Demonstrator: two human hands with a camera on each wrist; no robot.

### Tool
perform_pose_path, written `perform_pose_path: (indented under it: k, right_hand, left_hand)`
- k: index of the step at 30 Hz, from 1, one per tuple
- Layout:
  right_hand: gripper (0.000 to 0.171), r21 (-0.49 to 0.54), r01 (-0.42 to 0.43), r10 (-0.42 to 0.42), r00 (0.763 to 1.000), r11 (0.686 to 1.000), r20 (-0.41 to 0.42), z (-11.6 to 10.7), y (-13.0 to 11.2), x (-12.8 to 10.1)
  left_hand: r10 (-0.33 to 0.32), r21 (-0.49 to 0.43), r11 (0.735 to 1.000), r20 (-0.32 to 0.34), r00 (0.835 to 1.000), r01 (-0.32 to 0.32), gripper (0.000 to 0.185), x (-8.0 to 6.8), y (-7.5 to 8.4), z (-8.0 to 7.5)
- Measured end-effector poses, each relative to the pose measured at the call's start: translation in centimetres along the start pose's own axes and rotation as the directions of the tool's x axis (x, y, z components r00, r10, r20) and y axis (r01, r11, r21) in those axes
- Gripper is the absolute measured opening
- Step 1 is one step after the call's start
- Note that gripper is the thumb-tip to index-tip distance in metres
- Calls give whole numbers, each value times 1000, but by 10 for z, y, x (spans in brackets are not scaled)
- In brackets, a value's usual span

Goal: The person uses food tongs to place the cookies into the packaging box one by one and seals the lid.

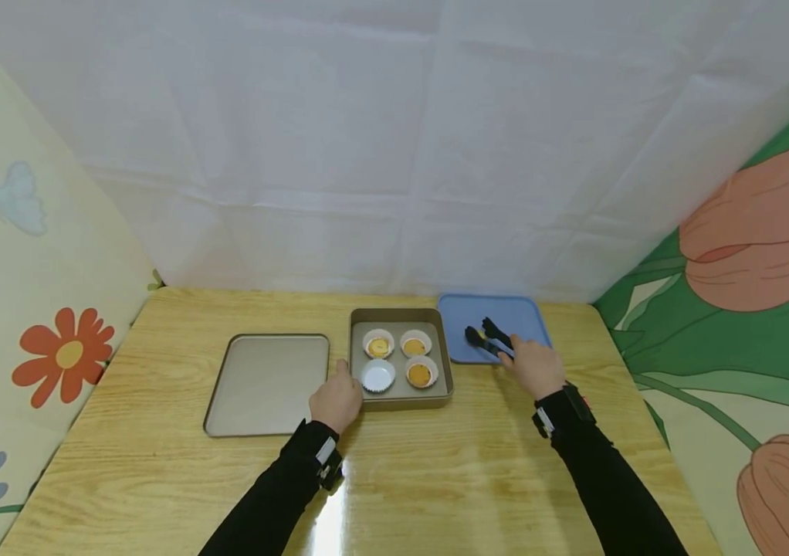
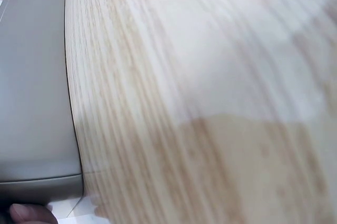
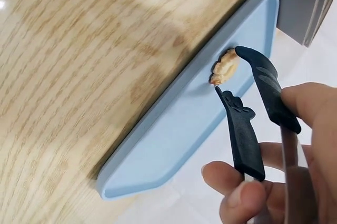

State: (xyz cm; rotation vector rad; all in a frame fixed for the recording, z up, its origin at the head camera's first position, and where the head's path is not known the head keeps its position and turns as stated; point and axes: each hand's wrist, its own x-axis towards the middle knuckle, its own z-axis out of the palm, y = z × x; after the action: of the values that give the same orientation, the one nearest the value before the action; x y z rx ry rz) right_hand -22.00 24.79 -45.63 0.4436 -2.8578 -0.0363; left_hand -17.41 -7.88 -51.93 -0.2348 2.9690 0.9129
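My right hand (image 1: 536, 369) holds black-tipped tongs (image 3: 245, 145) over a blue tray (image 1: 460, 309). On the tray lies a small golden-brown pastry (image 3: 225, 67). The spread tong tips stand at its two ends; whether they touch it I cannot tell. My left hand (image 1: 336, 398) grips the left wall of a deep baking pan (image 1: 401, 403); in the left wrist view only a fingertip (image 2: 31, 213) shows beside the pan's corner. Inside the pan stand white fluted cups. Three hold round yellow-orange pieces, and the front-left cup (image 1: 377, 376) is empty.
Left of the pan, a shallow flat baking tray (image 1: 269, 386) lies on the wooden table (image 1: 436, 486). The blue tray stands close against the pan's right side. A white cloth (image 1: 297, 154) hangs behind the table, and printed panels flank both sides.
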Motion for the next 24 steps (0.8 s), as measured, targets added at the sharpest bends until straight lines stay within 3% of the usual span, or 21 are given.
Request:
perform_pose_path:
  k: [18,24]
  right_hand:
    - [40,-44,-91,97,982,995,164,-7,-4,6]
    - [37,-12,-69,70,975,998,212,-7,0,11]
  left_hand:
    - [-17,-2,1000,14,1000,17,41,0,1,0]
    - [-17,4,1000,14,1000,17,41,0,2,0]
